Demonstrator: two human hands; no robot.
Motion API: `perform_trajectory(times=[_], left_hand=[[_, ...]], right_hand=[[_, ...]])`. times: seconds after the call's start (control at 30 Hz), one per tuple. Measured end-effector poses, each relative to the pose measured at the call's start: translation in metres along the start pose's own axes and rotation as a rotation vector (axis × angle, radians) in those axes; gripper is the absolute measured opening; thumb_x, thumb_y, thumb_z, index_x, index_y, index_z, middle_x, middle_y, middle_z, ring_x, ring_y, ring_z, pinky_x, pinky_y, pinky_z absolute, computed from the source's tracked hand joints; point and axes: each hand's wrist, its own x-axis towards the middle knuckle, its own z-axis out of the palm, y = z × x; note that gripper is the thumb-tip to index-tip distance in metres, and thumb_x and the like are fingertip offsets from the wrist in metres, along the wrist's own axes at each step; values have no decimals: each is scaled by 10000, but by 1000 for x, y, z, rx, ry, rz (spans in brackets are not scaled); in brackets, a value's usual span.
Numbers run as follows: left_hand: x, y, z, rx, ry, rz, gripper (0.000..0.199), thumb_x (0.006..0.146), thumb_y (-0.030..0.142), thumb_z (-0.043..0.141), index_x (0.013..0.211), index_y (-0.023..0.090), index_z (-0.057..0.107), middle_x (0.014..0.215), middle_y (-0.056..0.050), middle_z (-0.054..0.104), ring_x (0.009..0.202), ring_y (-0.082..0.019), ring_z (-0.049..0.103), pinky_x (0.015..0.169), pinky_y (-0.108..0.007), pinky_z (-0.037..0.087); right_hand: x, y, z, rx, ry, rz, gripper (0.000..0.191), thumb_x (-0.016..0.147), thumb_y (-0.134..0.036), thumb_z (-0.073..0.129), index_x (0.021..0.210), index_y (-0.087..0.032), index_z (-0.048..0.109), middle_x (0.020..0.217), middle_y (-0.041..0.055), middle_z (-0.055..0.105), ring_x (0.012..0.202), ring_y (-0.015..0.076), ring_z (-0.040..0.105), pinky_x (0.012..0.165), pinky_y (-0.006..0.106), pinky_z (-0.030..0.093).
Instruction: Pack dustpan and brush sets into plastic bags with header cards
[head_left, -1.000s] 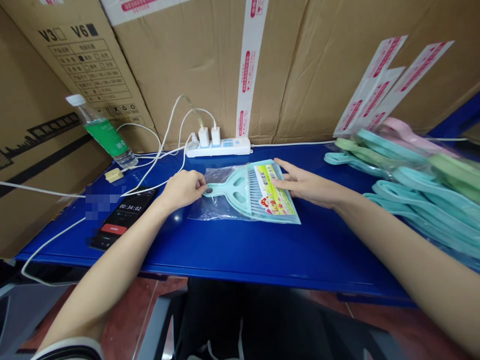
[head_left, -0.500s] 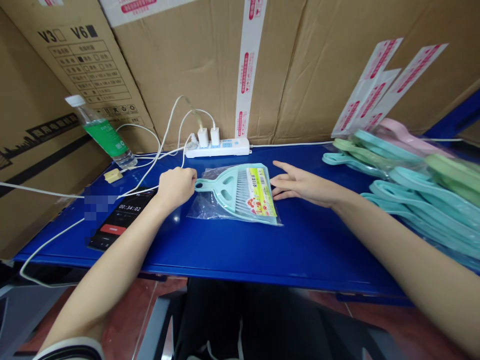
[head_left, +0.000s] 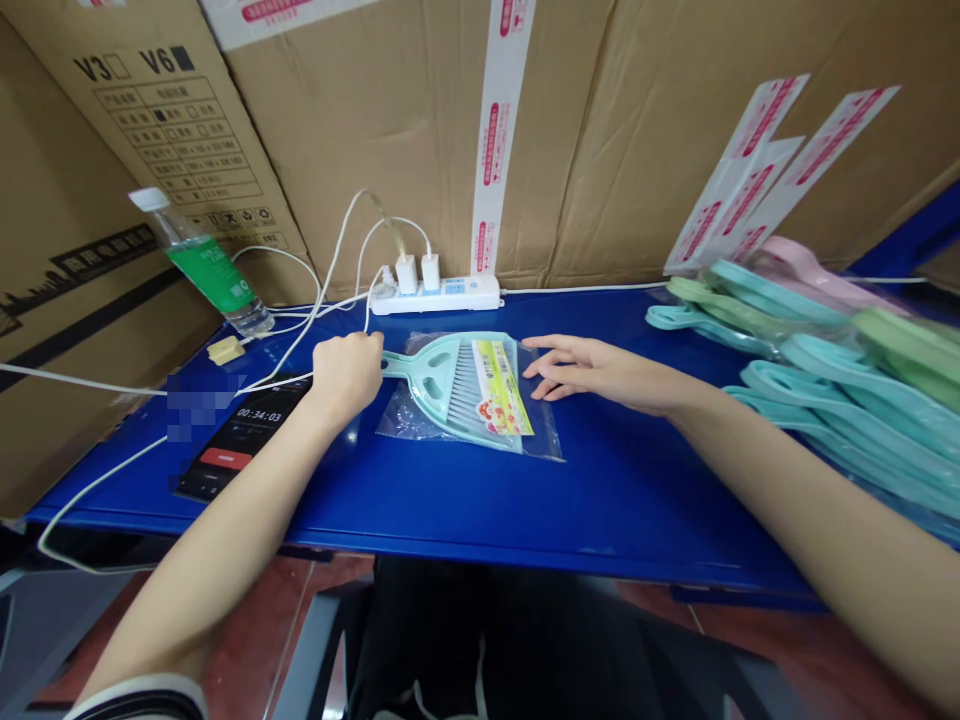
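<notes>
A light blue dustpan with a small brush lies flat on the blue table, its wide end to the right. Clear plastic bag film shows around and beyond it, and a yellow-green label sits tilted over the bristles. My left hand is closed round the end of the handle. At the wide end, my right hand has its fingers apart and slightly bent, with the fingertips at the right edge of the bag; it grips nothing.
Several wrapped dustpan sets are piled at the right. A power strip with white cables stands at the back. On the left are a tilted bottle and a phone. Cardboard rises behind the blue table.
The dustpan and brush have shifted left inside the bag, with my left hand moving slightly left. The label is more tilted. My right hand's fingers have moved slightly left and bent more.
</notes>
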Motion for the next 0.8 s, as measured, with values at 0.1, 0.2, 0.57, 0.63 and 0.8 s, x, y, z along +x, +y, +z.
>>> perform_trajectory(times=[0.1,0.2,0.57,0.63,0.8], left_hand=[[0,1,1,3,-2,4,395,848,97,383,1075,166,699,960,-177,726,961,-346,698,760,-402,510],[-1,1,1,9,-7,10,394,855,94,377,1083,165,691,974,-175,725,971,-343,697,764,-397,512],[-3,6,0,23,-36,40,408,882,77,327,1123,126,653,1022,-208,706,984,-359,698,756,-403,514],[-3,7,0,25,-39,39,400,887,79,331,1120,131,652,1022,-202,706,989,-354,698,764,-400,515],[-3,8,1,33,-47,35,394,891,72,333,1123,129,646,1043,-197,703,1000,-348,697,779,-399,524]], right_hand=[[1,2,-2,-24,-45,-30,520,860,-303,650,1361,-194,560,1058,100,700,901,199,711,926,414,576],[2,3,-3,-58,-69,-52,496,877,-313,625,1356,-195,569,1077,103,709,897,194,706,929,418,567],[2,3,-7,-158,-126,-112,513,879,-390,604,1351,-190,575,1072,98,706,865,186,689,852,375,563],[2,3,-7,-156,-123,-107,517,871,-399,612,1345,-194,580,1064,95,702,859,185,686,846,373,561],[2,3,-7,-163,-128,-107,526,864,-410,616,1341,-193,578,1072,95,693,851,183,679,841,375,559]])
